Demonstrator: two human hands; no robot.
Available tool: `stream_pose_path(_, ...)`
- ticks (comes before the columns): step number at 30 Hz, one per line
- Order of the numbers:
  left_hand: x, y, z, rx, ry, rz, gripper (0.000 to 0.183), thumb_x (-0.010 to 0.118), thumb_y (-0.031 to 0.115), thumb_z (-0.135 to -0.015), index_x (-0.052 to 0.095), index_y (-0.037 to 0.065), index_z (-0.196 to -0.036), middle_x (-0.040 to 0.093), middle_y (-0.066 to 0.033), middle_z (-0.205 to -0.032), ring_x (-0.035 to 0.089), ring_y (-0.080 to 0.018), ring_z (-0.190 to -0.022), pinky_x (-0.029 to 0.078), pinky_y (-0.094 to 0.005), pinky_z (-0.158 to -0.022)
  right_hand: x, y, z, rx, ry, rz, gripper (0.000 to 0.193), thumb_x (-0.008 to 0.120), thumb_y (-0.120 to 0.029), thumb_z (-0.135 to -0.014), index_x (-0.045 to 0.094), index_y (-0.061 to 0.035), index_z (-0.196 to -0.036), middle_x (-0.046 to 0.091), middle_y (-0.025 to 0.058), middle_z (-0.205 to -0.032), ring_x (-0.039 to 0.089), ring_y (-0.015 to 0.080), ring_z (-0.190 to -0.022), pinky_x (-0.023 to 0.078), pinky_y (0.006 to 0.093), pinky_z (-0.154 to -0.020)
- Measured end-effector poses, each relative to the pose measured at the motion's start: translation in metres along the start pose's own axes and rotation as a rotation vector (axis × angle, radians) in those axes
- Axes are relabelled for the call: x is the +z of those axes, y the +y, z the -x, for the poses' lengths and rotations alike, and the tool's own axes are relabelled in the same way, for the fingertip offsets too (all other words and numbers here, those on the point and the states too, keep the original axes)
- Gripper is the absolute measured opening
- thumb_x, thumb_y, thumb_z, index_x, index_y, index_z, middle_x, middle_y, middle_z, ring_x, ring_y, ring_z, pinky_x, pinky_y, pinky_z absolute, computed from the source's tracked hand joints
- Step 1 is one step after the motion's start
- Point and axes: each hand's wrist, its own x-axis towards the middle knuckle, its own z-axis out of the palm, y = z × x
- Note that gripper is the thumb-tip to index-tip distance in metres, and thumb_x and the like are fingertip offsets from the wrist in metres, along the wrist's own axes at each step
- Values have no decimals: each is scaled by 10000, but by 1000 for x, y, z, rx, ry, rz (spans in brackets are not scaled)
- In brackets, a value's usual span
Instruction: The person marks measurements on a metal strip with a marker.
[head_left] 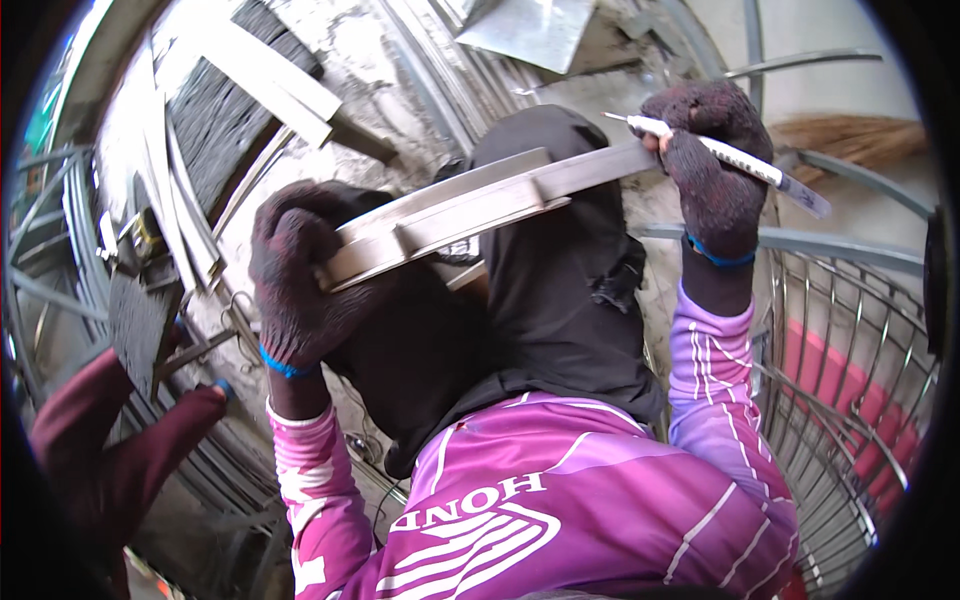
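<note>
Dark knitted gloves cover both hands. My left hand (300,270) is closed round the left end of a pale metal profile (450,220), which has raised edges and small upright tabs. The piece lies slanting across my dark-trousered knees, its right end higher. A flat metal strip (600,168) runs on from it to the fingers of my right hand (715,165); whether the two are joined I cannot tell. Between the fingers of that closed hand is a white marker pen (735,155) with a thin tip pointing left and a clear cap on its back end.
Metal bars and strips (430,75) lie on the pale floor ahead, beside a sheet-metal piece (530,30). Dark weathered boards (225,130) are at the far left. A wire rack (840,330) stands close on my right. Another person's dark red sleeve (150,460) shows at lower left.
</note>
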Motion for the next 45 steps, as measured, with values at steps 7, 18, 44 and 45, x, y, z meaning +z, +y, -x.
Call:
stream_pose_path(7,4,2,0,-55,-26,53,530,1023,177,-694,547,60,-897,682,-173,-1175,651,-307,-1032,518,-388,-829,-25,5,8,-4,90,322,182,746,-7,-957,725,11,-1136,777,125,-1053,729,152,-876,567,264,-751)
stream_pose_path(18,-4,-7,7,-107,-94,185,534,773,487,-879,565,-2,-941,613,-242,-1216,582,-384,-1157,457,-480,-1030,-37,16,10,-139,268,169,182,742,-128,-1051,727,-2,-1181,782,101,-1067,717,162,-958,600,326,-876)
stream_pose_path(44,5,-29,26,16,115,112,507,742,79,-753,642,49,-1249,658,-212,-1253,632,-423,-1170,519,-500,-1028,-56,-92,-148,-261,366,-55,225,700,-101,-1031,683,-89,-1254,683,63,-1002,679,169,-869,696,446,-815)
stream_pose_path(45,6,-25,29,-15,140,120,520,757,82,-759,637,48,-1264,653,-213,-1268,631,-420,-1183,525,-507,-1024,-56,-111,-156,-319,294,-78,200,733,-128,-1029,717,-63,-1218,687,51,-955,687,197,-861,688,447,-854)
